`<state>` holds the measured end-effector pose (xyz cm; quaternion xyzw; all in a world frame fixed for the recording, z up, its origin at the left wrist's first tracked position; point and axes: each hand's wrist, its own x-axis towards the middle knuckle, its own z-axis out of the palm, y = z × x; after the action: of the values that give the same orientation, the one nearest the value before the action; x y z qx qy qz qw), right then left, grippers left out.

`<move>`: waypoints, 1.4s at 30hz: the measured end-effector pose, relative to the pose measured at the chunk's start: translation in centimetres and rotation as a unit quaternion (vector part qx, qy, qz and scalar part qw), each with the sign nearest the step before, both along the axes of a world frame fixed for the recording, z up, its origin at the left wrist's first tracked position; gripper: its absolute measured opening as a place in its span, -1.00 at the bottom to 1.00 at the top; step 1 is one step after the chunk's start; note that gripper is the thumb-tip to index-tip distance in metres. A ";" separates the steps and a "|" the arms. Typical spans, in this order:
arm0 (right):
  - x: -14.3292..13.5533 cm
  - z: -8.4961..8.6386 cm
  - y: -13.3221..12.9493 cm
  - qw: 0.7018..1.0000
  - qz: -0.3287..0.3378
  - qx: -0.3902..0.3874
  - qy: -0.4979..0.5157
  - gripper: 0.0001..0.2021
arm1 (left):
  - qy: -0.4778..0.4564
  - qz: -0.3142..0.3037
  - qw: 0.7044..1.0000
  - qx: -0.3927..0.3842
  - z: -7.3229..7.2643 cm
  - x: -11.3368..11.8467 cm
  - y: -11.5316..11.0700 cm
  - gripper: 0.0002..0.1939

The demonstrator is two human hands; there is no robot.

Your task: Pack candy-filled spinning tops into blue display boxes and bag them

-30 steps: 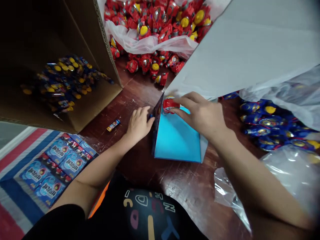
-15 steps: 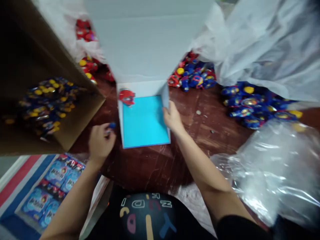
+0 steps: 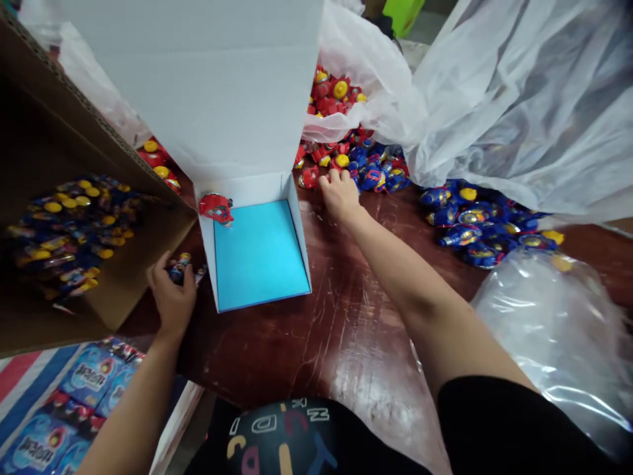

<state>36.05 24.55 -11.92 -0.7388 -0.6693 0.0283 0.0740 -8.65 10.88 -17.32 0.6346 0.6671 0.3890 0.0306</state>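
My left hand [image 3: 173, 290] is closed around a small blue toy figure [image 3: 180, 264] with a yellow top, just left of the white box. Another small figure [image 3: 200, 274] lies by its thumb. The open white box [image 3: 305, 264] stands with its lid raised and a bright blue bottom. In its back left corner sits a red toy [image 3: 215, 207]. My right hand [image 3: 340, 194] reaches to the near edge of a pile of red toys [image 3: 331, 102] and blue toys [image 3: 370, 175]. Its fingers bend down among them, the tips hidden, so any grip cannot be made out.
A large cardboard carton [image 3: 123, 297] at left holds many small figures [image 3: 74, 224]. More blue toys [image 3: 484, 221] spill from a white plastic bag [image 3: 519, 99] at right. A clear plastic bag [image 3: 548, 330] lies nearer. Printed blue packs [image 3: 89, 376] are at lower left.
My right hand has let go of the box's right wall and moved to the red and blue toys. The view has shifted, placing the box further left. My left hand still holds a small figure.
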 end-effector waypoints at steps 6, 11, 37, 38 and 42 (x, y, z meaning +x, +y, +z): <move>2.7 2.9 -6.0 0.995 0.005 0.017 0.098 -0.42 | -0.230 -0.076 0.970 -0.027 4.8 -1.5 -3.2 -0.58; -2.2 7.5 -13.7 0.877 0.202 0.098 0.425 -0.22 | -0.493 -0.285 0.795 -0.209 7.4 2.3 -5.7 -0.64; -12.0 8.7 -15.9 0.802 0.471 0.045 0.365 -0.43 | -0.193 -0.445 0.811 -0.326 11.1 3.6 -4.5 -0.58; -11.9 8.5 -15.9 0.790 0.484 0.045 0.373 -0.41 | -0.191 -0.459 0.801 -0.334 11.4 3.6 -4.5 -0.60; -12.2 6.9 -17.5 0.766 0.464 0.025 0.444 -0.42 | -0.045 -0.470 0.869 -0.151 11.5 3.9 -5.4 -0.72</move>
<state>23.90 7.02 -5.01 -0.2413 -0.8232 0.3677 0.3592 -4.77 5.48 -5.86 0.8425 0.3385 0.2517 0.3350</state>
